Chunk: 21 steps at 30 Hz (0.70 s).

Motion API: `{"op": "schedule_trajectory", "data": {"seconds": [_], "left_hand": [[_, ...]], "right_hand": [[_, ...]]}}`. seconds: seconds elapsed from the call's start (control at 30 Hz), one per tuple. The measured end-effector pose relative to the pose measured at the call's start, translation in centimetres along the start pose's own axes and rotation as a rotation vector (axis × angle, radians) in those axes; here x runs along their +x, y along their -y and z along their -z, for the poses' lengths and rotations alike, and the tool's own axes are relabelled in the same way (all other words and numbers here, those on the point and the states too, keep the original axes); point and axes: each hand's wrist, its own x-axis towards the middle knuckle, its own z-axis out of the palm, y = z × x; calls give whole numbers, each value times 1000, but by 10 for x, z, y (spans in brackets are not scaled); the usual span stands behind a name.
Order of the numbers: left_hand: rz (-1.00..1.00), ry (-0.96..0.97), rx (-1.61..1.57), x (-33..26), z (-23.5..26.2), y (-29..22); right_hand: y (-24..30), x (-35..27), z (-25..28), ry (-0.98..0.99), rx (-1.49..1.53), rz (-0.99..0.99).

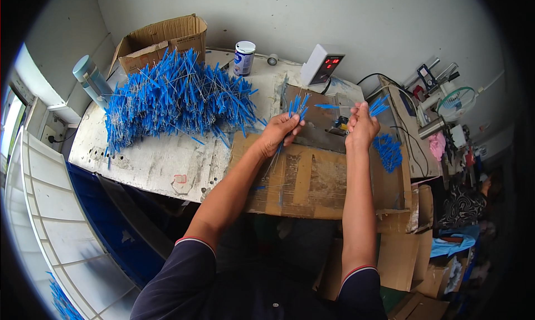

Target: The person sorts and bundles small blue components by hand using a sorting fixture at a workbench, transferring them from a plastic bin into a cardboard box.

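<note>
My left hand (pixel 278 132) is closed round a bunch of thin wires with blue plastic ends (pixel 298 103); their bare wire tails hang below the fist. To its right, my right hand (pixel 362 129) pinches more blue-ended wires (pixel 379 105), and one blue-tipped wire (pixel 332 106) sticks out leftward from its fingers. Both hands are raised over the cardboard-covered front of the table. A big tangled heap of the same blue-ended wires (pixel 178 100) lies to the left. Beyond my right wrist sits a small pile of short blue pieces (pixel 388 151).
Behind the heap stand an open cardboard box (pixel 161 38), a light-blue bottle (pixel 91 79) and a white-and-blue can (pixel 244 58). A white device with a red display (pixel 321 65) is at the back. A metal plate (pixel 315 116) lies under the hands. Someone in patterned clothing (pixel 467 205) is far right.
</note>
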Motion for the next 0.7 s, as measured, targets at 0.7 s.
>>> {"op": "schedule_trajectory", "data": {"seconds": [0.7], "left_hand": [[-215, -410, -11, 9, 0, 3]], "right_hand": [[-83, -102, 7, 202, -110, -266]]}}
